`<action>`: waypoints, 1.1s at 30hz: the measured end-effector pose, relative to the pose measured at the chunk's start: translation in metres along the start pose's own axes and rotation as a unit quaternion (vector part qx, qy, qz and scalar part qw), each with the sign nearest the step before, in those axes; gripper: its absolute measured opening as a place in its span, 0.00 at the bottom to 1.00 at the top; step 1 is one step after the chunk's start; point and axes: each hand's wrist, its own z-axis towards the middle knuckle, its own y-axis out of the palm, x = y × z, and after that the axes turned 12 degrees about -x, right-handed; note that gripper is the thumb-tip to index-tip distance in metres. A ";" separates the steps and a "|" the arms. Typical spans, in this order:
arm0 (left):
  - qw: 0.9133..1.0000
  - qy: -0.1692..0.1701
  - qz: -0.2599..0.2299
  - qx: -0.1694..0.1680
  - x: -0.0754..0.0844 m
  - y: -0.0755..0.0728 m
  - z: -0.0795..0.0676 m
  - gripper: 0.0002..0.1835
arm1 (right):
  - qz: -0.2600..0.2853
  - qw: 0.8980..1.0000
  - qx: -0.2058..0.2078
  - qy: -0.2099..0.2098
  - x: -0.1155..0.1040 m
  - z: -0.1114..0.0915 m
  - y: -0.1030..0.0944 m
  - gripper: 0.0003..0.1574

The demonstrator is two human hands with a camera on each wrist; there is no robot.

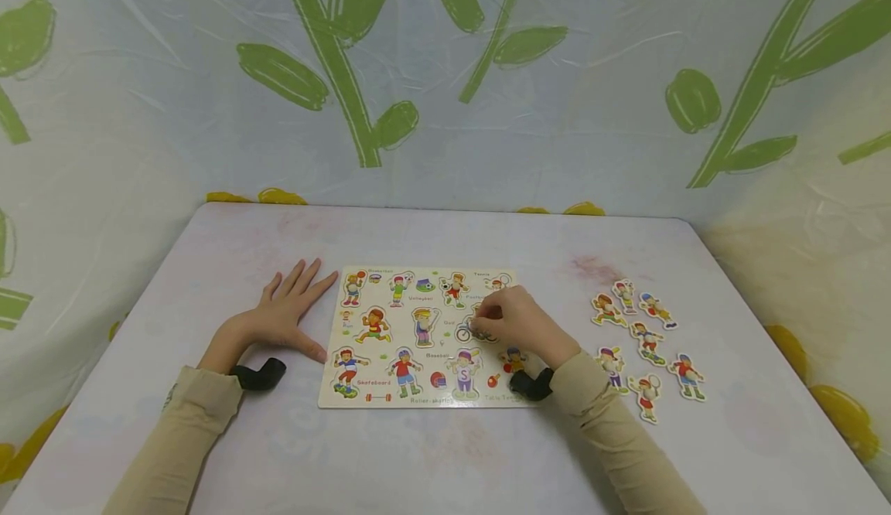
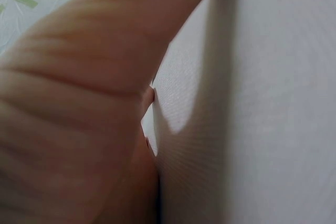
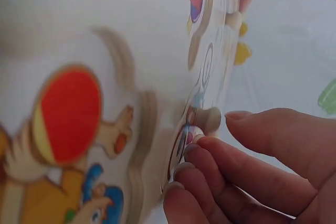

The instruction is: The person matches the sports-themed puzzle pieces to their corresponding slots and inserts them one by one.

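A wooden knob puzzle board [image 1: 445,267] lies flat, with sports figures in and around its recesses. My left hand [image 1: 288,315] is spread on the table by its left edge, fingers straight, thumb touching the board. In the left wrist view, the hand [image 2: 73,103] fills much of the picture and its fingers are hidden. At the board's right side, my right hand [image 1: 518,322] bends its fingers round the cyclist puzzle piece [image 1: 465,333]. The right wrist view has the piece's knob [image 3: 211,120] between thumb and index finger, with the thumb tip [image 3: 239,115] very close.
Several loose puzzle pieces lie to the right of the board, among them a skateboarder [image 1: 647,343], a roller skater [image 1: 687,377] and a tennis player [image 1: 646,397]. A patterned sheet [image 1: 592,128] hangs behind the pale table [image 1: 445,461].
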 end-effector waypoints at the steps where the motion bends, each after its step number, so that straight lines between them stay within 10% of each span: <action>1: 1.000 0.000 0.000 -0.001 0.000 0.000 0.000 0.76 | 0.000 1.000 0.001 0.001 0.001 0.000 -0.001 0.06; 33: 1.000 0.015 -0.013 0.008 0.010 -0.004 -0.005 0.74 | -0.014 0.987 0.077 0.139 0.079 -0.024 -0.048 0.13</action>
